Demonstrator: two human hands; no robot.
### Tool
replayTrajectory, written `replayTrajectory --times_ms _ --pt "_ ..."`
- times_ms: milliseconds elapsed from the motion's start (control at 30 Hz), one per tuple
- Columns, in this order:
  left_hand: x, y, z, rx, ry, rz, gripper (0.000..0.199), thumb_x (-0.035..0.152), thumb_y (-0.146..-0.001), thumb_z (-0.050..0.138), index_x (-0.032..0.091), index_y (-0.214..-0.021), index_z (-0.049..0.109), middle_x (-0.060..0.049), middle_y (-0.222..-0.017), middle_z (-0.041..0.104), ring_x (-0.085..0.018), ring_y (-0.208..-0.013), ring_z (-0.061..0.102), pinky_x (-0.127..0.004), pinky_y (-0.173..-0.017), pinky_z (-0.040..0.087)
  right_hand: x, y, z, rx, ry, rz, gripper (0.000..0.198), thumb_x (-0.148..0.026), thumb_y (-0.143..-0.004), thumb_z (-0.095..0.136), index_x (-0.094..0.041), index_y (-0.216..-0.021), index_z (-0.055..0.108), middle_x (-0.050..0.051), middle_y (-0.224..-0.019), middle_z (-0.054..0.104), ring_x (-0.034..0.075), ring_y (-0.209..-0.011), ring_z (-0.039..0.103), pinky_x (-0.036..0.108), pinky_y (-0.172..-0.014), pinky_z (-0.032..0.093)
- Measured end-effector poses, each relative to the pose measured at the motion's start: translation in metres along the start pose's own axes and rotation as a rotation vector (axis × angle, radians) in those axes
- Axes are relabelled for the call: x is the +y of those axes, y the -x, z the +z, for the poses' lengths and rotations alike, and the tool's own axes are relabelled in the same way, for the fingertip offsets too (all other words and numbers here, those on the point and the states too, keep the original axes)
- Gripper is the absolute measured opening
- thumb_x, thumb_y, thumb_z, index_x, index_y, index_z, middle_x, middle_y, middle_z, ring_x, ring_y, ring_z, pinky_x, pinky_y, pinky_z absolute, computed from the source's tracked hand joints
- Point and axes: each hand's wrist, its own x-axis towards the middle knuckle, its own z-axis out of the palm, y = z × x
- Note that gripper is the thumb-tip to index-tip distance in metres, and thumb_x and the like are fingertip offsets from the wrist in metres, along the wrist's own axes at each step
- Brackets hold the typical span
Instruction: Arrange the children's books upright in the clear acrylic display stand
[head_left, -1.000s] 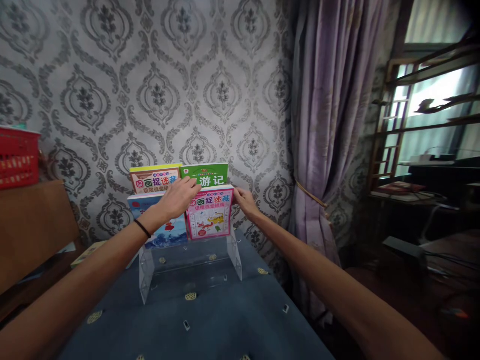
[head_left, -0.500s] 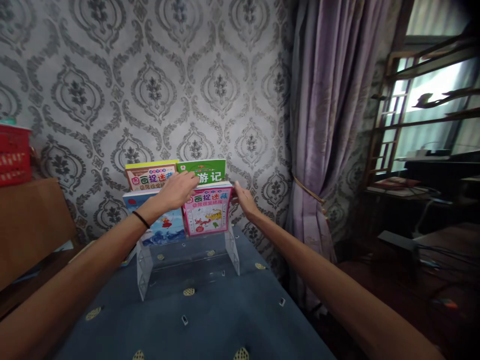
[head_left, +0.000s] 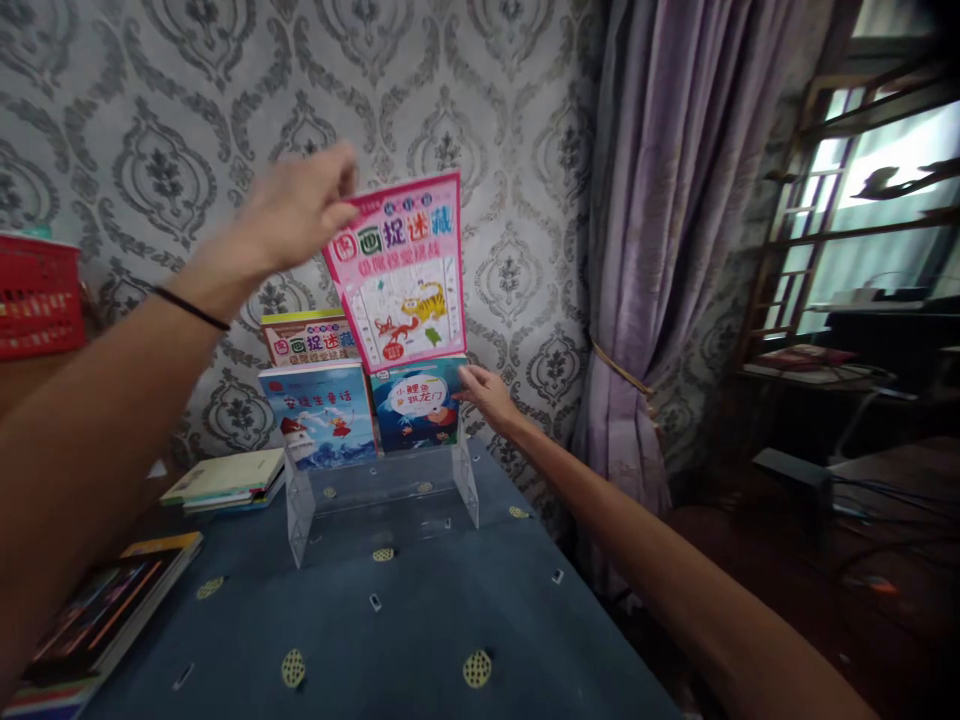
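Note:
A pink picture book [head_left: 411,270] is raised above a clear acrylic stand [head_left: 382,490], tilted a little. My left hand [head_left: 300,205], blurred by motion, grips it by its upper left corner. Beneath it a dark blue children's book [head_left: 418,412] leans in the stand's right side. The fingers of my right hand [head_left: 487,397] are closed on that blue book's right edge. To its left stands a light blue storybook [head_left: 330,415], and a brown-topped book [head_left: 311,335] shows behind it, partly covered. The pink book hides whatever stands behind it.
Stacks of books lie on the dark patterned tablecloth [head_left: 420,640] at the left: a pale stack [head_left: 225,477] and a darker stack [head_left: 112,610]. A red basket [head_left: 37,295] is at far left. Patterned wall and a purple curtain [head_left: 660,200] rise behind.
My left hand has lifted the pink book up out of the stand, uncovering the dark blue book behind it. My right hand stays at the stand's right side. The view has shifted slightly.

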Motion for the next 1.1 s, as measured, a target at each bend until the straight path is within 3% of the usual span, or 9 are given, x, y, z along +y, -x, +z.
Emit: replayTrajectory --times_ms 100,200,433,800,1100 --pt "-0.006 -0.003 -0.023 0.105 0.086 0.046 0.018 0.025 -0.091 0.052 0.020 -0.107 0.056 -0.004 -0.101 0.067 -0.017 -0.091 0.058 -0.035 -0.090 0.043 -0.001 0.001 0.007 -0.028 -0.054 0.014 0.057 -0.062 -0.056 0.085 -0.023 -0.095 0.072 0.004 -0.096 0.075 0.026 -0.092 0.068 0.035 -0.070 0.061" --pt "-0.009 -0.005 -0.027 0.150 0.126 0.082 0.015 0.025 -0.087 0.052 0.024 -0.101 0.056 -0.002 -0.093 0.066 -0.018 -0.087 0.055 -0.037 -0.089 0.042 0.001 -0.003 0.015 -0.008 -0.113 0.043 0.058 -0.066 -0.058 0.082 -0.022 -0.094 0.071 0.003 -0.092 0.075 0.023 -0.083 0.069 0.034 -0.063 0.062" --pt "-0.008 -0.012 0.007 0.060 0.013 0.071 0.013 0.027 -0.089 0.050 0.030 -0.101 0.054 -0.003 -0.098 0.067 -0.025 -0.092 0.055 -0.040 -0.085 0.042 0.004 -0.011 0.022 0.068 -0.168 0.087 0.058 -0.073 -0.060 0.078 -0.022 -0.086 0.071 0.003 -0.083 0.073 0.023 -0.075 0.068 0.033 -0.051 0.062" --pt "-0.016 -0.021 0.025 0.070 0.042 0.089 0.012 0.026 -0.087 0.053 0.028 -0.099 0.054 -0.002 -0.096 0.069 -0.021 -0.087 0.058 -0.034 -0.079 0.043 0.007 -0.010 0.021 0.091 -0.195 0.075 0.061 -0.073 -0.055 0.080 -0.023 -0.088 0.072 0.002 -0.085 0.074 0.024 -0.079 0.069 0.034 -0.053 0.063" --pt "-0.023 -0.022 0.050 0.061 0.041 0.064 0.021 0.022 -0.088 0.054 0.024 -0.109 0.058 -0.005 -0.095 0.068 -0.024 -0.098 0.062 -0.035 -0.084 0.044 0.008 -0.007 0.021 0.093 -0.182 0.064 0.065 -0.077 -0.054 0.078 -0.022 -0.088 0.070 0.002 -0.086 0.073 0.024 -0.081 0.068 0.037 -0.060 0.065"
